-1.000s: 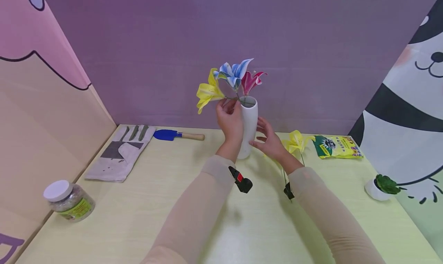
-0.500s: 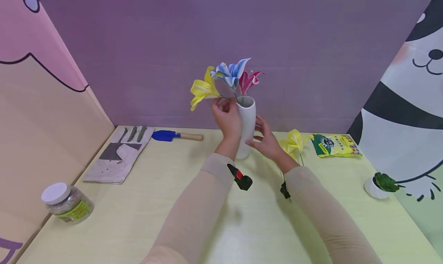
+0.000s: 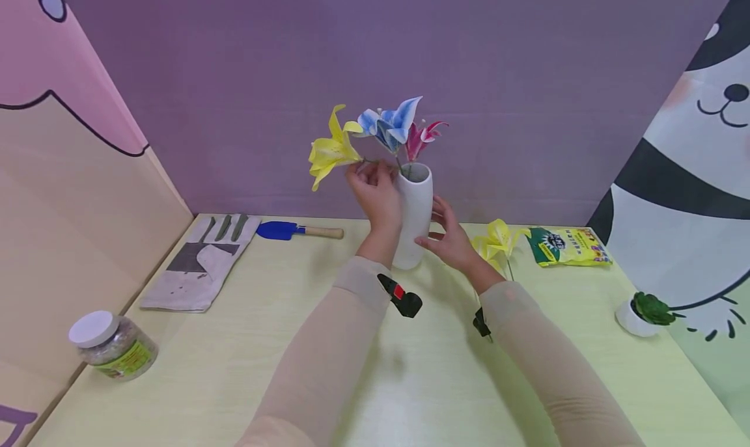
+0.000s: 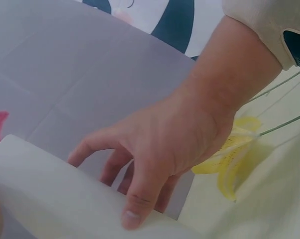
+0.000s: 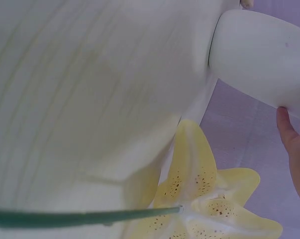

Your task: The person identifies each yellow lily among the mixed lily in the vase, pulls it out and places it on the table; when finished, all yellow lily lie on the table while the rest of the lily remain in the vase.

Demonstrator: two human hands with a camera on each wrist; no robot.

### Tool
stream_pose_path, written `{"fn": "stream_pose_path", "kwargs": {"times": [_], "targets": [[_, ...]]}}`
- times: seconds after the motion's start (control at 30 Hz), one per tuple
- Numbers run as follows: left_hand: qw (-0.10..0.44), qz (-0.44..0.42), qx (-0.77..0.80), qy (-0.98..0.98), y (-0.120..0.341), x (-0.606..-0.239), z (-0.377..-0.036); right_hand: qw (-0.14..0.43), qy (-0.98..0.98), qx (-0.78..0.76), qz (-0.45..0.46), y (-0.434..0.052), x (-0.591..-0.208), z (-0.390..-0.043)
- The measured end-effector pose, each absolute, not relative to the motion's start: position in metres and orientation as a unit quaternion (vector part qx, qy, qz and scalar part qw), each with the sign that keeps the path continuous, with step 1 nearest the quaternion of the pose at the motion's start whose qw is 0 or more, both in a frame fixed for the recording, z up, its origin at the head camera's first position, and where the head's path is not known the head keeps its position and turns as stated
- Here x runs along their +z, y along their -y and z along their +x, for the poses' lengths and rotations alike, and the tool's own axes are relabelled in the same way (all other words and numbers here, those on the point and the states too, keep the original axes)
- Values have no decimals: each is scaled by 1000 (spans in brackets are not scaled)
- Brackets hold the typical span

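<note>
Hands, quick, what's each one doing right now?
Left hand: pinching the yellow flower by its stem.
Right hand: open, fingers resting on the white vase.

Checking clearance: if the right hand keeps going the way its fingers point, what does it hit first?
Likely nothing new: the right hand already has fingertips on the white vase, which blocks that line.

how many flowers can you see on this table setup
4: yellow flower, blue flower and pink flower stand in the white vase; a second yellow flower lies on the table right of it.
</note>
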State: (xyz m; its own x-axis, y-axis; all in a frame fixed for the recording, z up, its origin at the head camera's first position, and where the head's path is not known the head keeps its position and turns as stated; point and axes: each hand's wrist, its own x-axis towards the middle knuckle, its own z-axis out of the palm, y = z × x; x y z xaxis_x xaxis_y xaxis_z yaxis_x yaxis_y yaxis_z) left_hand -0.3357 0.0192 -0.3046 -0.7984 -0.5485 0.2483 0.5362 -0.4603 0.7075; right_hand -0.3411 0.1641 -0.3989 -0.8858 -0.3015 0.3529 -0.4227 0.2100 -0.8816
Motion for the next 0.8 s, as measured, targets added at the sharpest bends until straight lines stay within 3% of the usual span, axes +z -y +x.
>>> {"fn": "stream_pose_path", "kwargs": {"times": [0.4,0.8], "targets": [[337,10,-869,362,1,-301,-334,44,779,584,226,-165,-395,-338],[294,-10,-854,429,32,-317,-318,48,763,599,239,-163,-394,-337]]}}
